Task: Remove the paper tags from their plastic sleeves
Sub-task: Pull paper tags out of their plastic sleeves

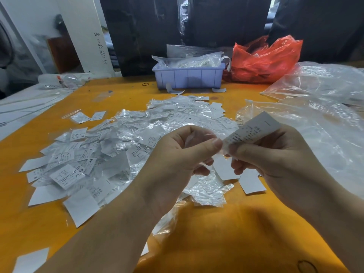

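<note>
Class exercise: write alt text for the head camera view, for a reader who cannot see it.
Two bare hands work above an orange table: the right hand pinches a printed paper tag, while the left hand pinches a clear plastic sleeve. A heap of tags and sleeves lies behind them, with a lilac bin and red bag beyond.

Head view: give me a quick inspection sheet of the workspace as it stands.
Surface: orange table, part covered.
Job's things: paper tag held up in both hands, clear plastic sleeve at the left fingertips; pile of tags and sleeves behind.
Clutter: lavender bin, red plastic bag, clear bags, rubber band.
Hands: left hand pinches the sleeve; right hand pinches the tag.
Cables: nothing seen.
Surroundings: white boards and dark panels behind the table.
</note>
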